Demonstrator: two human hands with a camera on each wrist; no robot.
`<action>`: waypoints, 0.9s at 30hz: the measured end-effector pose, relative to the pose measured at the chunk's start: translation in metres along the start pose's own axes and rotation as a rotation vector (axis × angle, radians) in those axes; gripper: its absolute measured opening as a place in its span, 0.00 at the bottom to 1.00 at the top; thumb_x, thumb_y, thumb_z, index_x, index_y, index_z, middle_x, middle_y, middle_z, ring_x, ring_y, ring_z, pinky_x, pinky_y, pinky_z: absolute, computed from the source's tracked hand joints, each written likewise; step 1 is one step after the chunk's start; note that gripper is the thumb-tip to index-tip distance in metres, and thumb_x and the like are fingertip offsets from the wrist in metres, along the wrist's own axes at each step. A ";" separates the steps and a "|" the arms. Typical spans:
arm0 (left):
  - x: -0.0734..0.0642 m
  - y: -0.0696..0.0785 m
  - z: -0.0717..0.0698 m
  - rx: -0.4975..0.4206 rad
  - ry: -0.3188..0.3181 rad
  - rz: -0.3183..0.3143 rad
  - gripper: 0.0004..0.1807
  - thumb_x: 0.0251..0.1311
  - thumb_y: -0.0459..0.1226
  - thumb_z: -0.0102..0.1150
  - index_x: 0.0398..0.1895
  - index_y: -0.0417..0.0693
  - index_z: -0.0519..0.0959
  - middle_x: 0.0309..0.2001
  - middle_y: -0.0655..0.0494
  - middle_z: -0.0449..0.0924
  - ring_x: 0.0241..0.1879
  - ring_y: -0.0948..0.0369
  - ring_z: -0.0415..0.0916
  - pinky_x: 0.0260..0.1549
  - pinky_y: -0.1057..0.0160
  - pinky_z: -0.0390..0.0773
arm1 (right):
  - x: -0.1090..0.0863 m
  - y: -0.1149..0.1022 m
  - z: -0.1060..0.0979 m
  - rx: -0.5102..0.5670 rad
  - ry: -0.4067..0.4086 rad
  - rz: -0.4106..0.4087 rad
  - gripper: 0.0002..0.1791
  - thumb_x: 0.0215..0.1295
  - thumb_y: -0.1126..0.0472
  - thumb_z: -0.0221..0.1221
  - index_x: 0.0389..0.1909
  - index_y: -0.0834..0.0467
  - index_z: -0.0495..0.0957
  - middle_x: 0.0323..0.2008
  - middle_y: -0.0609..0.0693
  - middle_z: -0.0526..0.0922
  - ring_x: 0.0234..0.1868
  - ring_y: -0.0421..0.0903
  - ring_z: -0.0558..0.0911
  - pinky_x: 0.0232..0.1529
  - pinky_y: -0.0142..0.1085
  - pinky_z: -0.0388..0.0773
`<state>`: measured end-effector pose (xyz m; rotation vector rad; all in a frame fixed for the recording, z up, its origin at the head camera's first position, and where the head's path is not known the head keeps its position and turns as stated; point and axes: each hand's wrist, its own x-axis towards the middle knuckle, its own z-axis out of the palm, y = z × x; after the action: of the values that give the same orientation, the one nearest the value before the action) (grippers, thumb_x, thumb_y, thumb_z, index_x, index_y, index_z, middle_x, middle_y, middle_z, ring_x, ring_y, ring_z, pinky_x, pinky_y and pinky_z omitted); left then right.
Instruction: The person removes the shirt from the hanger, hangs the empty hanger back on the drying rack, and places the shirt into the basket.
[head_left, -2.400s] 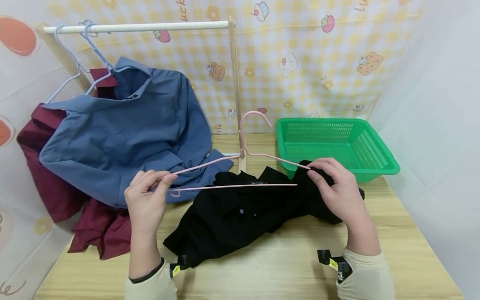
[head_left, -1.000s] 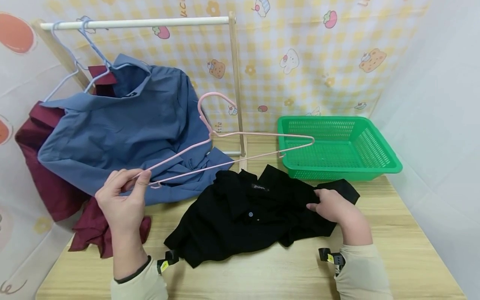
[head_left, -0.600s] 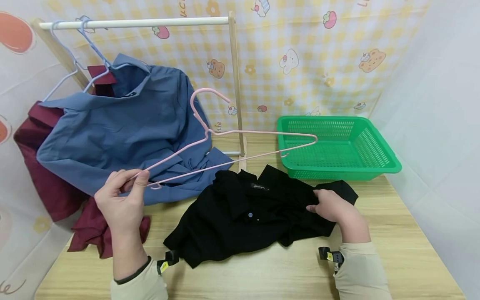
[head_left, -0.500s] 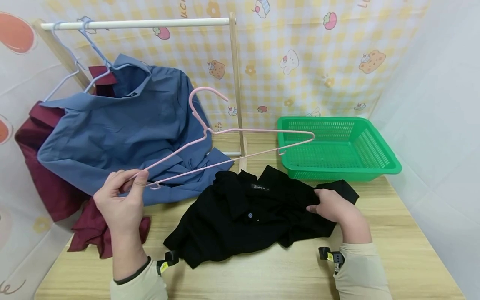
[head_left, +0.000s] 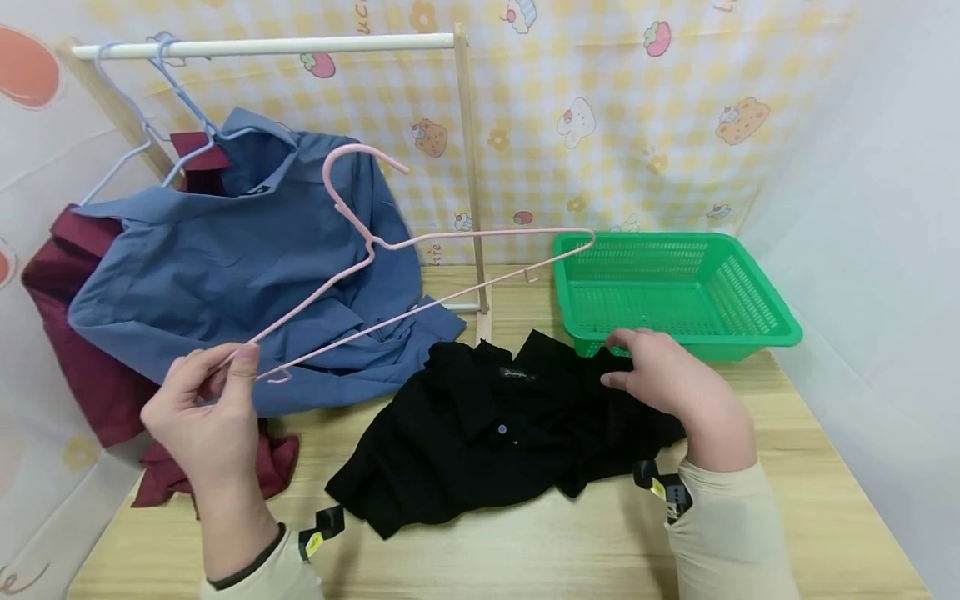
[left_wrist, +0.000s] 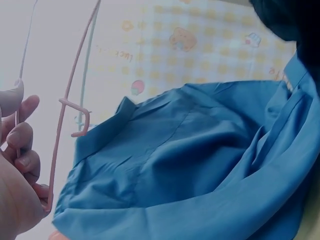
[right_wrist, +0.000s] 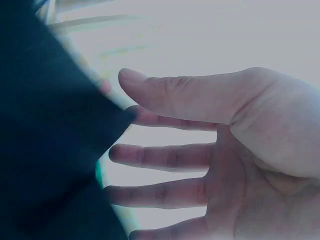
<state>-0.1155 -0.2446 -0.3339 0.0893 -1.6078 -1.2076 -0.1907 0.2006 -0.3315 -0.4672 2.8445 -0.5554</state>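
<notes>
My left hand [head_left: 213, 408] pinches one end of a pink clothes hanger [head_left: 480, 234] between thumb and fingers, in front of the blue shirt. The hanger's hook points up, and its far end overlaps the green basket. In the left wrist view the fingers curl at the hanger [left_wrist: 59, 135]. A black shirt [head_left: 465, 450] with a collar label and a button lies crumpled on the table. My right hand [head_left: 667, 375] is over the shirt's right side. In the right wrist view its fingers [right_wrist: 165, 156] are straight and spread, tips right at the dark cloth [right_wrist: 50, 130].
A rack [head_left: 300, 47] at the back left carries a blue shirt [head_left: 247, 250] and a maroon shirt [head_left: 82, 350] on blue hangers. The green basket [head_left: 783, 329] stands behind the black shirt on the right. The wooden table [head_left: 540, 550] shows along the front.
The left hand has drawn the hanger left and up, its far end now higher. After leaving the hanger for the black shirt, the right hand has risen slightly, and the sleeve edge has shifted.
</notes>
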 end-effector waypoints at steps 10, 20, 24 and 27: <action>0.014 0.014 -0.025 0.079 0.094 0.069 0.13 0.54 0.31 0.81 0.32 0.25 0.89 0.21 0.82 0.78 0.25 0.74 0.60 0.30 0.77 0.57 | 0.023 -0.047 -0.052 -0.132 0.007 -0.087 0.26 0.77 0.56 0.63 0.69 0.64 0.74 0.66 0.65 0.80 0.69 0.66 0.77 0.68 0.61 0.76; 0.014 0.032 -0.035 0.561 0.076 0.184 0.20 0.64 0.50 0.75 0.37 0.39 0.93 0.19 0.62 0.82 0.37 0.89 0.55 0.53 0.68 0.47 | 0.090 -0.104 -0.095 -0.089 -0.048 -0.113 0.24 0.82 0.57 0.55 0.72 0.63 0.71 0.66 0.63 0.82 0.67 0.58 0.81 0.70 0.53 0.76; 0.017 0.036 -0.028 0.661 0.089 0.189 0.28 0.69 0.58 0.66 0.42 0.40 0.92 0.35 0.32 0.87 0.37 0.79 0.62 0.57 0.64 0.49 | 0.131 -0.120 -0.101 -0.015 0.004 -0.082 0.29 0.85 0.53 0.51 0.78 0.64 0.65 0.71 0.63 0.77 0.71 0.58 0.79 0.73 0.51 0.75; 0.019 0.039 -0.018 0.702 0.093 0.140 0.27 0.72 0.58 0.63 0.48 0.43 0.91 0.41 0.34 0.90 0.35 0.78 0.61 0.56 0.63 0.52 | 0.157 -0.130 -0.102 0.057 0.062 -0.053 0.33 0.86 0.49 0.47 0.82 0.61 0.58 0.77 0.61 0.72 0.76 0.57 0.74 0.76 0.49 0.72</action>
<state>-0.0905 -0.2487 -0.2938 0.4624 -1.8530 -0.4829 -0.3282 0.0655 -0.2094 -0.5250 2.8731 -0.6702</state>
